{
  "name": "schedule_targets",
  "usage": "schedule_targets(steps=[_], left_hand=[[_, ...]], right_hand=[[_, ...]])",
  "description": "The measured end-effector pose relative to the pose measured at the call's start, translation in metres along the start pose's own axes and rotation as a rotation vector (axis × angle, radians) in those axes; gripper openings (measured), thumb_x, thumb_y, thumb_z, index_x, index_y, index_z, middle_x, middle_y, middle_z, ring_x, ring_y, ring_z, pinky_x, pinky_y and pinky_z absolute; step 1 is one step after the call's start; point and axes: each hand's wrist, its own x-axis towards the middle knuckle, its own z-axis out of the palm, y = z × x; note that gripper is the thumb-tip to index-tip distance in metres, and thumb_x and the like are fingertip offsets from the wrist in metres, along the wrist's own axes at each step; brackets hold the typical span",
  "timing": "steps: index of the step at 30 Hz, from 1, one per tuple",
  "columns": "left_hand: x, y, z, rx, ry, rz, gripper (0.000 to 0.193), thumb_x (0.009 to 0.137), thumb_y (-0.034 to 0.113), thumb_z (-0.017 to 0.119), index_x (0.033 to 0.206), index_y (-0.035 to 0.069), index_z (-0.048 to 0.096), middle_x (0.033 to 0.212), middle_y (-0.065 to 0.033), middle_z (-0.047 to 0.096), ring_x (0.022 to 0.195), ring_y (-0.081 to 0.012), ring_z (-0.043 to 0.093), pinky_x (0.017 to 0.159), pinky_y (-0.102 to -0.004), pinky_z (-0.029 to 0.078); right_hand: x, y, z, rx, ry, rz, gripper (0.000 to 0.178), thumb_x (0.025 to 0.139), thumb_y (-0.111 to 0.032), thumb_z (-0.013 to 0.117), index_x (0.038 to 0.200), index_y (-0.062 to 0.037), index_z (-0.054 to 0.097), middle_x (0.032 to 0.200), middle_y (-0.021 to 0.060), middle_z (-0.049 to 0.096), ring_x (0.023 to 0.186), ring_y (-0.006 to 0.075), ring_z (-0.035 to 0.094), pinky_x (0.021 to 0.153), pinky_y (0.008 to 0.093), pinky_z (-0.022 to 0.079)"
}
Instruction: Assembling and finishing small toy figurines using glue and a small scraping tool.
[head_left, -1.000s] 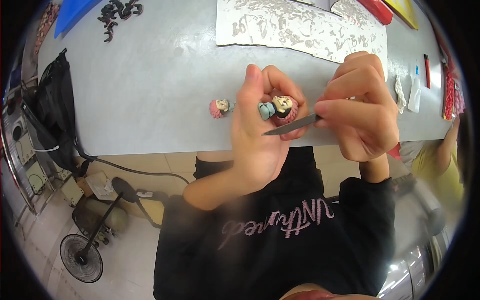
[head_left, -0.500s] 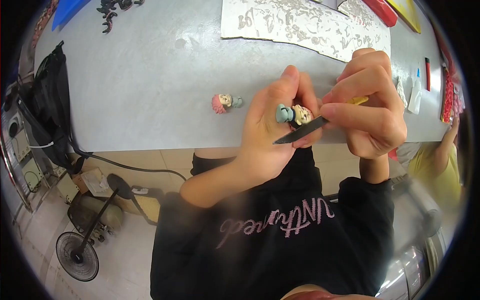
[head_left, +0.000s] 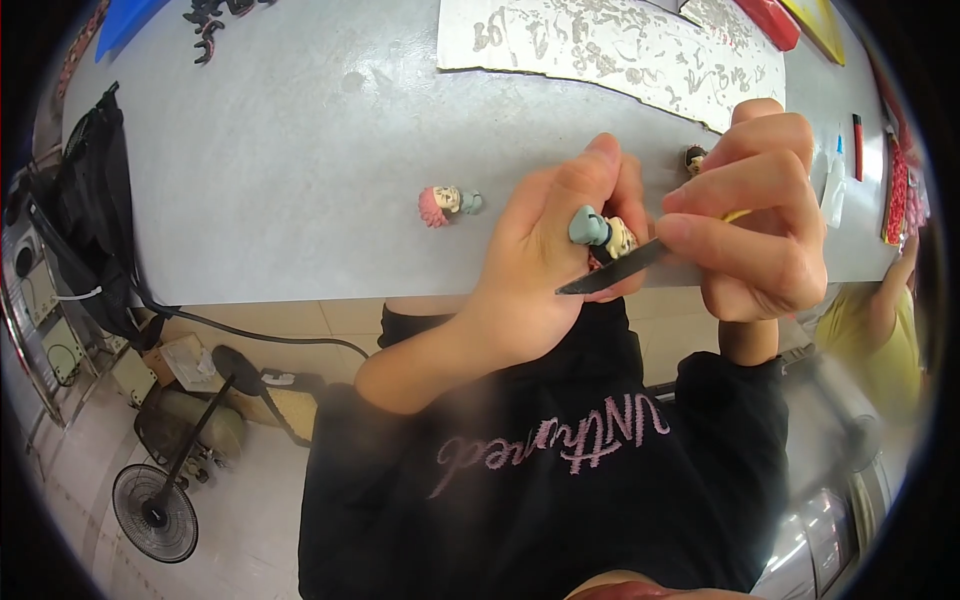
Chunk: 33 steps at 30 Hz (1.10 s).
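My left hand (head_left: 545,260) grips a small toy figure (head_left: 603,234) with a grey-blue body and a pale head, held over the front edge of the grey table (head_left: 300,150). My right hand (head_left: 755,225) holds a thin craft knife (head_left: 620,270); its dark blade lies against the underside of the figure. A second small figure (head_left: 445,204) with pink hair lies on its side on the table, to the left of my left hand. Another tiny dark-haired figure (head_left: 694,158) peeks out behind my right hand.
A large cut paper sheet (head_left: 610,45) lies at the table's far side. A black bag (head_left: 85,230) hangs at the left end, with a cable and a floor fan (head_left: 155,510) below. Another person in yellow (head_left: 885,340) is at the right. Red items (head_left: 895,190) lie near the right edge.
Both hands have shifted slightly to the right and closer to the camera with the figure and knife. The pink-haired figure has stayed in place on the table.
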Motion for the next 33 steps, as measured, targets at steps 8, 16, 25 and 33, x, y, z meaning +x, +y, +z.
schedule_targets(steps=[8,16,25,33], left_hand=[[0.000,-0.006,-0.006,-0.028,-0.096,0.090,0.048,0.096,0.042,0.030,0.068,0.006,0.044,0.058,-0.0005,0.042,0.050,-0.0077,0.037,0.047,-0.0218,0.030],[0.000,-0.003,-0.007,0.009,-0.080,0.221,0.046,0.097,0.038,0.028,0.068,0.006,0.043,0.058,-0.0014,0.043,0.052,-0.0077,0.036,0.051,-0.0215,0.029],[0.000,-0.003,-0.006,0.022,-0.055,0.329,0.048,0.097,0.038,0.022,0.068,0.005,0.041,0.052,-0.0030,0.040,0.046,-0.0079,0.032,0.042,-0.0217,0.024],[0.000,-0.005,-0.005,0.022,-0.065,0.410,0.047,0.097,0.037,0.020,0.070,0.005,0.041,0.052,-0.0033,0.039,0.044,-0.0077,0.030,0.040,-0.0219,0.023]], right_hand=[[0.004,-0.005,0.000,0.017,-0.031,0.043,0.024,0.052,-0.004,0.058,0.076,-0.0071,0.064,0.073,0.0044,0.059,0.068,0.0204,0.042,0.056,0.0316,0.032],[0.004,-0.010,0.001,-0.019,0.025,0.065,0.021,0.055,-0.005,0.062,0.076,-0.0089,0.062,0.072,0.0033,0.058,0.067,0.0195,0.042,0.056,0.0314,0.031],[0.005,-0.010,-0.003,-0.011,0.007,0.094,0.015,0.066,-0.004,0.064,0.079,-0.0076,0.059,0.072,0.0043,0.058,0.067,0.0191,0.041,0.055,0.0308,0.030],[0.006,-0.009,-0.006,-0.036,0.006,0.064,0.015,0.066,-0.007,0.067,0.079,-0.0051,0.058,0.070,0.0059,0.057,0.067,0.0199,0.041,0.055,0.0321,0.029]])
